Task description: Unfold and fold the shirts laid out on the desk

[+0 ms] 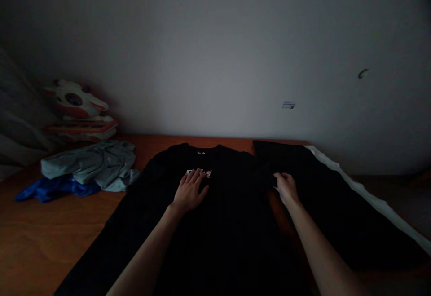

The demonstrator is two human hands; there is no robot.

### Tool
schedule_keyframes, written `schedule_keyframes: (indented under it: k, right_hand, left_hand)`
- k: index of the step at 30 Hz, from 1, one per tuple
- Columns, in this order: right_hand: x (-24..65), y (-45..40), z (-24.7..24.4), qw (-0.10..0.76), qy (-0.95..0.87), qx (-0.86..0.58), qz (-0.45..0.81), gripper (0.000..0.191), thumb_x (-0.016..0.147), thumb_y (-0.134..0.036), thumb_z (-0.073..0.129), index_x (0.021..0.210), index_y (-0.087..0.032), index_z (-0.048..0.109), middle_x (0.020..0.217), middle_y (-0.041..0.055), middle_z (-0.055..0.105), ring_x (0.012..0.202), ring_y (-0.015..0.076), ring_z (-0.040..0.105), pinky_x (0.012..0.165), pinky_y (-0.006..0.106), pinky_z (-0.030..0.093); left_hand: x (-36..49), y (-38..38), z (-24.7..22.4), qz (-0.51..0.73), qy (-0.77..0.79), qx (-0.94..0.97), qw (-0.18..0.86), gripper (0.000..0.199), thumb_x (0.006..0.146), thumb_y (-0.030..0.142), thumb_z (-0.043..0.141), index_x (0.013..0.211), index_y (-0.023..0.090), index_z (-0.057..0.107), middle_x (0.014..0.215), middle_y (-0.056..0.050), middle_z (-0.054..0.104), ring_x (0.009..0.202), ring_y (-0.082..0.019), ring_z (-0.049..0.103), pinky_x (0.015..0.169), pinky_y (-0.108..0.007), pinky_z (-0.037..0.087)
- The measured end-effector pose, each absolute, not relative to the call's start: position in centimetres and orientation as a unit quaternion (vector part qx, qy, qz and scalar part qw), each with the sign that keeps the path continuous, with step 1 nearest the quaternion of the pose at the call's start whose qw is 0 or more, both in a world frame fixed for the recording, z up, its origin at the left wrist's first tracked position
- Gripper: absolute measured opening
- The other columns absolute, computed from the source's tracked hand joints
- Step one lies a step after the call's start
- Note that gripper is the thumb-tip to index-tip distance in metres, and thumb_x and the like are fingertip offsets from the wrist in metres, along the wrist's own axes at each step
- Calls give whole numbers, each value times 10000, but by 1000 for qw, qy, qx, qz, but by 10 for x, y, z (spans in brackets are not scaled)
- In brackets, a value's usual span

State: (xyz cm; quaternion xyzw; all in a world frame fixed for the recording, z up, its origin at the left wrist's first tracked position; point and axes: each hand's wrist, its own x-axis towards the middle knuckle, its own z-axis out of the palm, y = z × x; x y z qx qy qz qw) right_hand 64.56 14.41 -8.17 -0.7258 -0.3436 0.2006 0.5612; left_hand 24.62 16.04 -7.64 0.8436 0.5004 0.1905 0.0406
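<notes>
A black T-shirt (229,206) lies spread out on the wooden table, its neckline toward the wall. Flat on its chest rests my left hand (191,190), fingers extended and partly covering a small white and red print. My right hand (286,186) pinches the edge of the shirt's sleeve on the right side. Close beside that hand lies a second dark garment (330,201) with a white stripe along its right edge, also laid flat. The lower part of the shirt runs out of view at the bottom.
On the left of the wooden table (50,228) lie a crumpled grey cloth (97,163) and a blue cloth (50,189) partly beneath it. Behind them stands a cow-shaped toy keyboard (81,112). A pale wall (215,62) borders the far edge; a curtain (16,107) hangs at left.
</notes>
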Motion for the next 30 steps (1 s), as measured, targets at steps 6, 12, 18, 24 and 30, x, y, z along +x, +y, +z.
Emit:
schedule_keyframes:
  k: [6, 12, 18, 24, 30]
  right_hand:
    - [620, 157, -60, 543, -316, -725, 283, 465, 699, -498, 764, 996, -149, 689, 940, 165, 766, 895, 316, 746, 705, 422, 627]
    - [562, 148, -26, 536, -492, -609, 318, 753, 759, -393, 755, 1452, -255, 495, 1352, 125, 665, 1254, 259, 632, 1036, 425, 523]
    - [535, 86, -32, 377, -703, -556, 234, 643, 846, -398, 704, 1445, -308, 487, 1463, 109, 570, 1345, 258, 550, 1097, 490, 472]
    - [521, 78, -70, 322, -732, -598, 51, 492, 837, -297, 644, 1321, -233, 584, 1370, 130, 606, 1276, 308, 576, 1085, 536, 452]
    - [517, 73, -63, 308, -761, -570, 20, 503, 758, -182, 591, 1256, -241, 620, 1281, 104, 630, 1222, 302, 579, 1078, 518, 434]
  left_hand:
    - [248, 161, -78, 214, 488, 844, 60, 532, 973, 468, 505, 1447, 227, 538, 1577, -137, 475, 1484, -361, 387, 1219, -601, 260]
    - [247, 162, -72, 276, 452, 840, 117, 427, 953, 374, 553, 1345, 212, 601, 1469, -133, 579, 1365, -308, 534, 1144, -507, 428]
    - [246, 164, -70, 331, 428, 826, 157, 369, 967, 329, 529, 1306, 200, 596, 1322, -127, 669, 1269, -275, 608, 1106, -467, 478]
    - [246, 168, -76, 302, 440, 833, 147, 379, 942, 242, 517, 1311, 199, 590, 1333, -121, 660, 1267, -274, 600, 1104, -458, 469]
    - [268, 200, -73, 269, 536, 790, 129, 396, 908, 209, 535, 1287, 142, 629, 1261, -181, 665, 1163, -324, 629, 1054, -533, 458]
